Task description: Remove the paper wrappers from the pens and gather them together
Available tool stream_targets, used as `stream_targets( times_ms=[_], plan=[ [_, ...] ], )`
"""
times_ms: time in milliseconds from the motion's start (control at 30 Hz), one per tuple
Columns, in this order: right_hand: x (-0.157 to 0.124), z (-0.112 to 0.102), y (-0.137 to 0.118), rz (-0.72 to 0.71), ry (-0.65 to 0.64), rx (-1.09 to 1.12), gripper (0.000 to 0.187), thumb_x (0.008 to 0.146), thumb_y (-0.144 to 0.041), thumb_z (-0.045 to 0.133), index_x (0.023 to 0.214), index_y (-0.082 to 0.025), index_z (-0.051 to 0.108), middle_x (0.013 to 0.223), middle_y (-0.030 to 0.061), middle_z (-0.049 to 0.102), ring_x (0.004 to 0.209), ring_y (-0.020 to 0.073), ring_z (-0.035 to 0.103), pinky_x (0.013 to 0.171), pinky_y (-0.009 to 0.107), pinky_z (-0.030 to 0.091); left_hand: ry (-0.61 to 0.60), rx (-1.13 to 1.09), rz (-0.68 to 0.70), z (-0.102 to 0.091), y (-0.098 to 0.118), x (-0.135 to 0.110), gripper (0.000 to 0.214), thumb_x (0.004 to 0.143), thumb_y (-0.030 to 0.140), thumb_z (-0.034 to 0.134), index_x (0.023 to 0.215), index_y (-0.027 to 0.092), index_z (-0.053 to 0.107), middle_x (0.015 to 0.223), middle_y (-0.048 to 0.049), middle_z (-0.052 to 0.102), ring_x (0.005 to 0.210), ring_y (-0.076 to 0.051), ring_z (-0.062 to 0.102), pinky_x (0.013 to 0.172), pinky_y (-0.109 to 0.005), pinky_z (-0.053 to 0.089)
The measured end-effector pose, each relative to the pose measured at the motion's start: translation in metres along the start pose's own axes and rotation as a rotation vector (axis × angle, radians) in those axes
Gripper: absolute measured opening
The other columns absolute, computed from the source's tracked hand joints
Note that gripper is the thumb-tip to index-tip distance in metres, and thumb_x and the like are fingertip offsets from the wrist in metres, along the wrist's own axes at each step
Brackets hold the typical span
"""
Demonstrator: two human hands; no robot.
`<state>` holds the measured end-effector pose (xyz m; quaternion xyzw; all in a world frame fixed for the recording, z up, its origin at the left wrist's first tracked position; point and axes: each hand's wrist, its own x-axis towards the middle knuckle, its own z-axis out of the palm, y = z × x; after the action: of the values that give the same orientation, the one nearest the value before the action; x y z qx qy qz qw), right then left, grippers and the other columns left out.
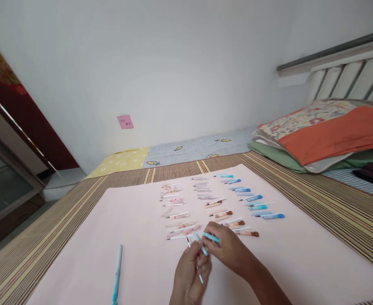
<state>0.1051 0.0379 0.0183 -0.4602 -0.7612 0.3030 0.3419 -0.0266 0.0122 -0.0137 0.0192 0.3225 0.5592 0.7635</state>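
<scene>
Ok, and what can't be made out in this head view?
All in the head view:
- Slim white stick: its middle is hidden by the fingers of the left hand.
- Short blue piece: one end is covered by the right hand.
- Blue pen: its near end is cut off by the bottom edge.
- Pink note: writing too small to read.

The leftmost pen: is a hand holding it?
No, that pen lies on the sheet, apart from the left hand and right hand.

left hand (192, 269): curled | right hand (224, 245): pinching, near left | right forearm (266, 279): slanted
</scene>
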Motion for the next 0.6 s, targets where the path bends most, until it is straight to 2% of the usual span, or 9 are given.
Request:
stream_targets(
  times_ms=[133, 267, 400, 500, 600],
  plan=[
    [-0.002, -0.004, -0.002, 0.016, -0.024, 0.086, 0.02, 0.087, -0.019, 0.053, 0.069, -0.021, 0.045, 0.071, -0.0041, 0.052, 0.069, 0.0142, 0.049, 0.062, 0.026, 0.033, 0.018, -0.016, -0.002, 0.004, 0.005, -0.002, 0.019, 0.086, 0.005, 0.055, 0.067, 0.007, 0.059, 0.049, 0.0041, 0.046, 0.035, 0.0, 0.029, 0.032, -0.011, 0.018],
    [-0.007, -0.011, -0.001, 0.059, -0.025, 0.137, 0.014, 0.096, -0.025, 0.045, 0.084, -0.023, 0.053, 0.073, -0.0038, 0.055, 0.073, 0.0161, 0.052, 0.068, 0.027, 0.037, 0.034, -0.027, 0.012, 0.005, 0.01, -0.002, 0.017, 0.085, 0.005, 0.057, 0.068, 0.009, 0.057, 0.06, -0.002, 0.057, 0.036, 0.0, 0.03, 0.032, -0.011, 0.019],
    [-0.009, -0.012, 0.0, 0.11, -0.037, 0.167, 0.019, 0.097, -0.02, 0.039, 0.09, -0.025, 0.056, 0.073, -0.0033, 0.059, 0.076, 0.0175, 0.055, 0.073, 0.028, 0.039, 0.031, -0.039, 0.021, 0.004, 0.013, -0.001, 0.017, 0.085, 0.004, 0.057, 0.069, 0.01, 0.055, 0.061, -0.0016, 0.056, 0.036, 0.0, 0.03, 0.031, -0.011, 0.017],
    [-0.007, -0.009, 0.001, 0.036, -0.041, 0.16, 0.024, 0.094, -0.016, 0.041, 0.084, -0.023, 0.062, 0.079, -0.001, 0.061, 0.079, 0.0177, 0.057, 0.074, 0.028, 0.041, 0.023, -0.049, 0.008, 0.003, 0.013, -0.001, 0.019, 0.085, 0.005, 0.058, 0.068, 0.011, 0.054, 0.058, 0.0014, 0.051, 0.036, 0.0, 0.027, 0.031, -0.011, 0.017],
    [-0.004, -0.007, 0.0, -0.049, -0.037, 0.143, 0.025, 0.093, -0.016, 0.045, 0.088, -0.023, 0.069, 0.089, 0.002, 0.064, 0.087, 0.0186, 0.06, 0.078, 0.028, 0.042, 0.011, -0.053, -0.012, 0.002, 0.012, -0.001, 0.019, 0.087, 0.006, 0.055, 0.068, 0.011, 0.055, 0.056, 0.0032, 0.048, 0.036, 0.0, 0.027, 0.032, -0.011, 0.017]
  ],
)
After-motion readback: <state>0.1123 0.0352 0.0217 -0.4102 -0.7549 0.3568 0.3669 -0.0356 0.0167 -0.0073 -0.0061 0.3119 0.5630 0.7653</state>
